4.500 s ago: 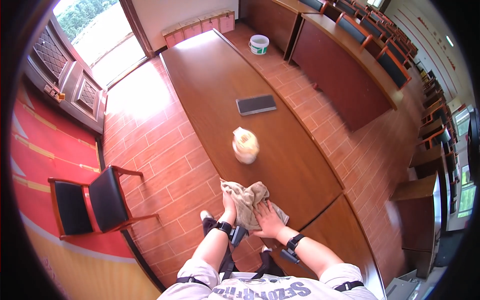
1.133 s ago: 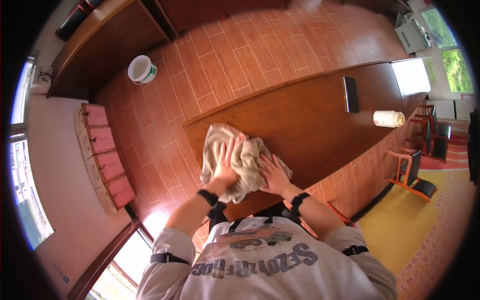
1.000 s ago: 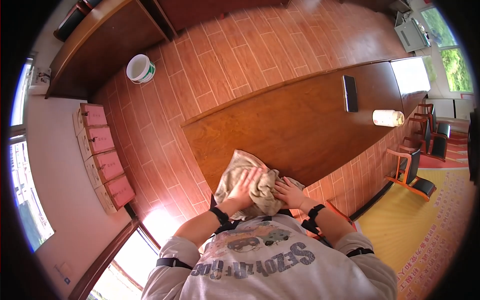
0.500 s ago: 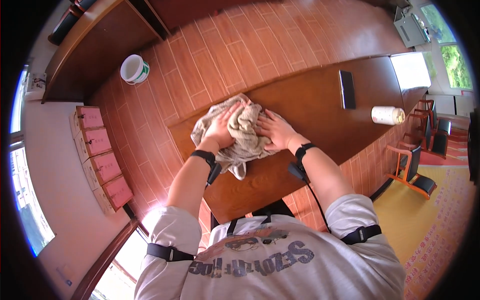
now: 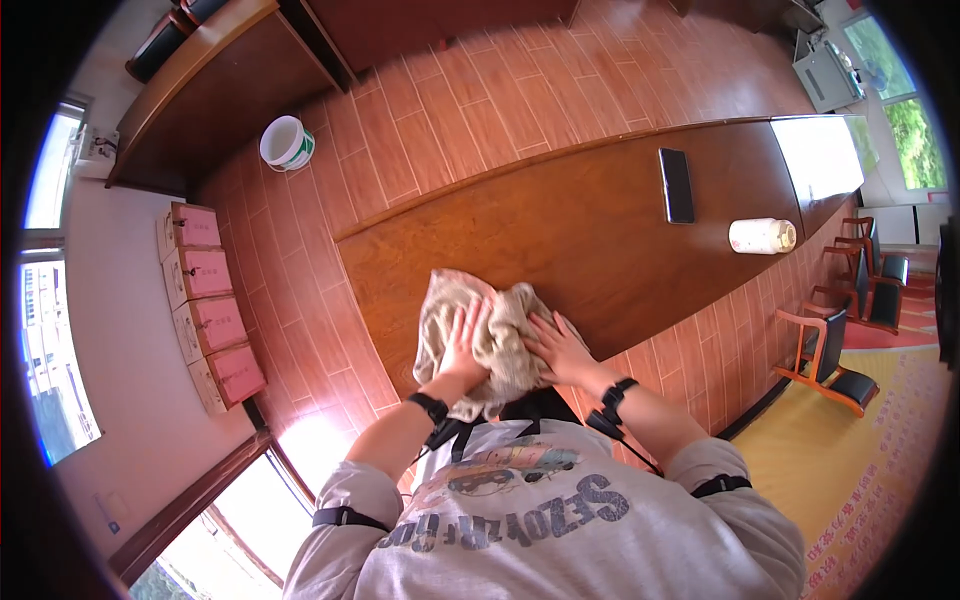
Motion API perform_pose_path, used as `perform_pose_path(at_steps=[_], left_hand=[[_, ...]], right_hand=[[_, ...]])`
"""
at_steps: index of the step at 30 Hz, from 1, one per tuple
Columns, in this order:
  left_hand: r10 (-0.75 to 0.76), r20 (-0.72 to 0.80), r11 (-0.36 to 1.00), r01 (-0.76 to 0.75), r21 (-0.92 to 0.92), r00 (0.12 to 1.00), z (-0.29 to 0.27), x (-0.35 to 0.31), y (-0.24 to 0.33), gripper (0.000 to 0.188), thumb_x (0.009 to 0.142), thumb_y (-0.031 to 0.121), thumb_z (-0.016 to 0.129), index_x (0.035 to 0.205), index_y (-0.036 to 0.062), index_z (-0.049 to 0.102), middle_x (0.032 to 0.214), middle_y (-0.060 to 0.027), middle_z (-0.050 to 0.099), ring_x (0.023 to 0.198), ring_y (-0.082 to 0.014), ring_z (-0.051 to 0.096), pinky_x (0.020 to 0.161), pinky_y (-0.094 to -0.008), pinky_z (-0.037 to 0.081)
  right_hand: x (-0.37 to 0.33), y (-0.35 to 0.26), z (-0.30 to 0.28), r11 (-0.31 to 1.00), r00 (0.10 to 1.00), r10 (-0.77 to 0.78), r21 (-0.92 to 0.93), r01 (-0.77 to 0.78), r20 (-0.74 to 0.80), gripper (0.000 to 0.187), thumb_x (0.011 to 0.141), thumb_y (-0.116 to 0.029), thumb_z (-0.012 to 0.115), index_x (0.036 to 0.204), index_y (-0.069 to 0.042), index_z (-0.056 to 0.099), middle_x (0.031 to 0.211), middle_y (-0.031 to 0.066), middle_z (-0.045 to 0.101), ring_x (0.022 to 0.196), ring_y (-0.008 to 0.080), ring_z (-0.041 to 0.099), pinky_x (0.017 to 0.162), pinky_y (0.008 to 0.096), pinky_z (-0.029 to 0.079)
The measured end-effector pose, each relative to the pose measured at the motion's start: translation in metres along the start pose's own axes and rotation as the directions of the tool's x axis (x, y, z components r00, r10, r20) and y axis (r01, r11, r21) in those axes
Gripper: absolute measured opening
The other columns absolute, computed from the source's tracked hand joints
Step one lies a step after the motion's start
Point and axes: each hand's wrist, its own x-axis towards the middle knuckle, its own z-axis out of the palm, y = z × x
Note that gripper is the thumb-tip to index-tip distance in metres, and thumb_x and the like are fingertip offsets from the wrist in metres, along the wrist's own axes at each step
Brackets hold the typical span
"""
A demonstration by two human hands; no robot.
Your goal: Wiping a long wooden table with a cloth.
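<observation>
A bunched beige-grey cloth (image 5: 497, 340) lies at the near edge of the long brown wooden table (image 5: 500, 230). On its left part rests my left hand (image 5: 463, 355), fingers stretched forward. My right hand (image 5: 562, 350) presses the cloth's right side, its fingers spread. Both palms lie over the crumpled folds rather than wrapping round them. The cloth's lower edge hangs close to my shirt.
Farther right on the table are a dark flat phone-like device (image 5: 677, 186) and a white bottle (image 5: 762, 236). A white bucket (image 5: 286, 145) stands on the tiled floor beyond the table. Pink-fronted boxes (image 5: 212, 272) line the left wall; chairs (image 5: 828, 350) stand at right.
Both hands have drawn the cloth across the tabletop toward me, from the far edge to the near edge. My elbows are now more bent.
</observation>
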Motion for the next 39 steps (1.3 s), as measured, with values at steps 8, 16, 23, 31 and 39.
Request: perform_pose_path(at_steps=[8, 16, 23, 31, 39], left_hand=[[0.529, 0.070, 0.838, -0.534, 0.116, 0.846, 0.003, 0.074, 0.038, 0.073, 0.076, 0.041, 0.052, 0.140, 0.0125, 0.031, 0.148, -0.0099, 0.019, 0.138, -0.0297, 0.010, 0.110, -0.0482, 0.011], [0.428, 0.015, 0.860, -0.413, 0.301, 0.903, -0.033, 0.237, 0.075, 0.071, 0.079, 0.035, 0.051, 0.143, 0.0164, 0.024, 0.150, -0.0089, 0.010, 0.139, -0.0313, 0.002, 0.109, -0.0543, 0.008], [0.160, -0.163, 0.954, -0.110, 0.280, 0.973, -0.043, 0.323, 0.098, 0.068, 0.085, 0.028, 0.042, 0.144, 0.0086, 0.014, 0.151, -0.0130, 0.003, 0.138, -0.0377, 0.002, 0.104, -0.0635, 0.005], [0.254, -0.048, 0.954, -0.242, 0.177, 0.966, -0.028, 0.179, 0.054, 0.070, 0.080, 0.025, 0.048, 0.144, 0.0132, 0.021, 0.151, -0.0102, 0.004, 0.138, -0.0360, 0.003, 0.107, -0.0569, 0.013], [-0.413, -0.104, 0.910, 0.413, -0.021, 0.905, 0.015, -0.014, -0.055, 0.073, 0.080, 0.045, 0.049, 0.141, 0.0113, 0.027, 0.150, -0.0119, 0.010, 0.138, -0.0347, -0.004, 0.109, -0.0538, 0.002]], right_hand=[[-0.087, 0.043, -0.012, 0.926, 0.919, 0.378, 0.023, -0.378, -0.111, 0.085, 0.056, -0.028, 0.076, 0.131, -0.012, 0.041, 0.143, 0.0116, 0.029, 0.137, 0.0255, 0.019, 0.111, 0.0509, 0.007], [-0.051, 0.144, -0.054, 0.813, 0.789, 0.550, -0.041, -0.581, -0.274, 0.091, 0.062, -0.039, 0.071, 0.136, -0.005, 0.031, 0.145, 0.0150, 0.023, 0.138, 0.0290, 0.009, 0.110, 0.0536, 0.004], [-0.033, 0.205, -0.077, 0.699, 0.722, 0.640, -0.191, -0.689, -0.264, 0.091, 0.072, -0.052, 0.059, 0.142, -0.009, 0.021, 0.147, 0.0162, 0.018, 0.139, 0.0305, 0.006, 0.109, 0.0546, 0.006], [-0.015, 0.093, -0.039, 0.820, 0.891, 0.452, -0.377, -0.429, -0.032, 0.067, 0.081, -0.040, 0.045, 0.137, -0.007, 0.033, 0.144, 0.0212, 0.022, 0.136, 0.0413, 0.000, 0.104, 0.0644, 0.001], [0.118, 0.000, -0.019, 0.942, 0.945, -0.327, -0.085, 0.326, -0.003, 0.102, 0.050, -0.046, 0.075, 0.136, -0.009, 0.034, 0.145, 0.0126, 0.026, 0.139, 0.0240, 0.010, 0.109, 0.0567, 0.002]])
